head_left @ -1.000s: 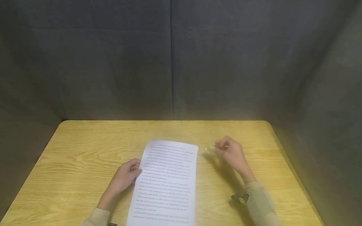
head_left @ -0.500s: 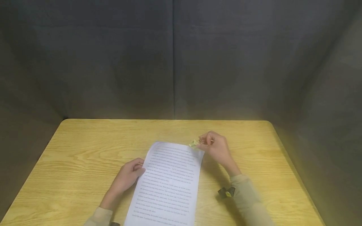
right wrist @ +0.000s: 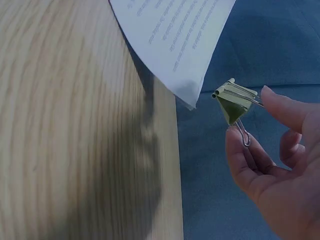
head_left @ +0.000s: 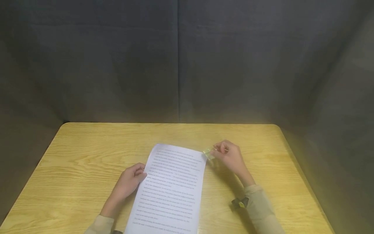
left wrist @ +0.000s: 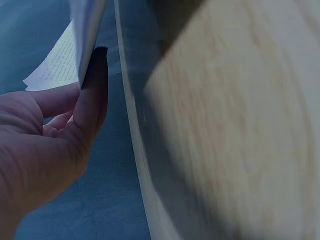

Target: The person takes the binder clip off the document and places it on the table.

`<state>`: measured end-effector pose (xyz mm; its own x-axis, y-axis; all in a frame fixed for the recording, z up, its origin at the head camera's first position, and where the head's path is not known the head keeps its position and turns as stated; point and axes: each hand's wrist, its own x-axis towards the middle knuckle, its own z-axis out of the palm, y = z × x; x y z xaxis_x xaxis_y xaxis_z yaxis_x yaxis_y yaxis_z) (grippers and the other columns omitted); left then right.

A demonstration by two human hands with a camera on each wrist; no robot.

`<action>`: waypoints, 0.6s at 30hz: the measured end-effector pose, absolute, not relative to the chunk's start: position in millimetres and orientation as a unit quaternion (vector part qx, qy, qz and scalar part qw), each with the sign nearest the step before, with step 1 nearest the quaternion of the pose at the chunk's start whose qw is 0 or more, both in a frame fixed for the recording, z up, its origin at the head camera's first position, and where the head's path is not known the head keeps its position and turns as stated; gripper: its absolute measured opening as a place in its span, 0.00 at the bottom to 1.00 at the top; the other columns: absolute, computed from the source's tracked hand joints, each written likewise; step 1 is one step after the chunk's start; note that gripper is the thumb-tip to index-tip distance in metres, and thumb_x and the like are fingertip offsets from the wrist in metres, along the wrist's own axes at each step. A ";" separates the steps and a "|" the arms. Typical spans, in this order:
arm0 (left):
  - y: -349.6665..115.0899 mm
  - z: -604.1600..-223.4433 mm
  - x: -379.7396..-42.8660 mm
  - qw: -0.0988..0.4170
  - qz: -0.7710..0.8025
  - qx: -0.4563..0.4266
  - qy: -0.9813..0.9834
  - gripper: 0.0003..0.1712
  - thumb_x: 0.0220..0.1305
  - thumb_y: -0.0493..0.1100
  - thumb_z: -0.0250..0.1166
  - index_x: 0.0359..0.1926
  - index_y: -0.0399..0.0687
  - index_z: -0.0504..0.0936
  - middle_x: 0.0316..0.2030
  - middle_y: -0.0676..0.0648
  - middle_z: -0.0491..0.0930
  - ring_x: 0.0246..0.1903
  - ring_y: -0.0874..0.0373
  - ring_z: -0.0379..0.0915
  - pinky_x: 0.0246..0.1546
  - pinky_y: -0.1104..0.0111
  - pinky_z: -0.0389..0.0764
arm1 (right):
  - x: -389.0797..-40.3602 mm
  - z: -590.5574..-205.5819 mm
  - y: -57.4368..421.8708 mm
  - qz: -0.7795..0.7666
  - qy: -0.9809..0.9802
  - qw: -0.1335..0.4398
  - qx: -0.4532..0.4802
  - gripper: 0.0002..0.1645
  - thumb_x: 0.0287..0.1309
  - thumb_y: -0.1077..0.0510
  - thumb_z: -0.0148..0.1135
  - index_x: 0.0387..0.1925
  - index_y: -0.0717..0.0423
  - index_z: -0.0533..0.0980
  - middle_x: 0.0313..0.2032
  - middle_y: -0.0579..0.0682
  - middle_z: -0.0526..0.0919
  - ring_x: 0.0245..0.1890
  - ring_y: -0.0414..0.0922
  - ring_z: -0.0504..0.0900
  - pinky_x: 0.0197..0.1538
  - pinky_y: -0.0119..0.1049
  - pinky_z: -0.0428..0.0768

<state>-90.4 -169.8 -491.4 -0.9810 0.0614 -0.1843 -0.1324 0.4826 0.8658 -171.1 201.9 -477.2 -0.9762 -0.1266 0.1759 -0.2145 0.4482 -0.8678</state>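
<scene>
Head view: I'm steadying the paper on the table with my left hand pinching its left edge, while my right hand is pinching a green binder clip just off the top-right corner, so next I'm probably squeezing it open and sliding it on.

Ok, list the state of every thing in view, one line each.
White printed paper sheets: flat on the table, left edge gripped.
Small green binder clip: pinched by its wire handles, off the paper, beside the corner.
Left hand: grips the paper's edge.
Right hand: pinches the clip.
Wooden table: bears the paper.
</scene>
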 end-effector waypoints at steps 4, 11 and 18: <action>-169.0 -491.6 -90.2 0.094 0.510 -0.026 0.855 0.11 0.73 0.32 0.59 0.52 0.36 0.83 0.36 0.49 0.87 0.33 0.57 0.79 0.40 0.67 0.76 | -169.0 -481.1 210.2 0.518 -0.851 0.020 0.088 0.25 0.58 0.66 0.74 0.20 0.56 0.64 0.46 0.63 0.88 0.51 0.59 0.86 0.55 0.51 0.83; -170.4 -493.8 -89.7 0.095 0.525 -0.039 0.845 0.11 0.74 0.33 0.59 0.53 0.37 0.83 0.35 0.48 0.87 0.32 0.56 0.81 0.39 0.68 0.77 | -165.1 -490.5 225.9 0.521 -0.850 -0.003 0.075 0.16 0.65 0.60 0.71 0.25 0.59 0.74 0.43 0.56 0.90 0.46 0.51 0.87 0.54 0.46 0.81; -171.9 -492.1 -88.8 0.098 0.533 -0.035 0.840 0.11 0.74 0.34 0.59 0.53 0.37 0.83 0.35 0.49 0.87 0.32 0.55 0.80 0.41 0.66 0.76 | -162.5 -493.7 232.3 0.496 -0.865 -0.035 0.071 0.12 0.66 0.55 0.71 0.31 0.58 0.80 0.43 0.54 0.89 0.46 0.50 0.85 0.53 0.47 0.81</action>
<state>-88.8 -171.9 -492.1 -0.9783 0.0458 -0.2021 -0.1633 0.4301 0.8879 -162.5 232.3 -493.7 -0.9875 -0.1572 0.0102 -0.0883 0.4987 -0.8623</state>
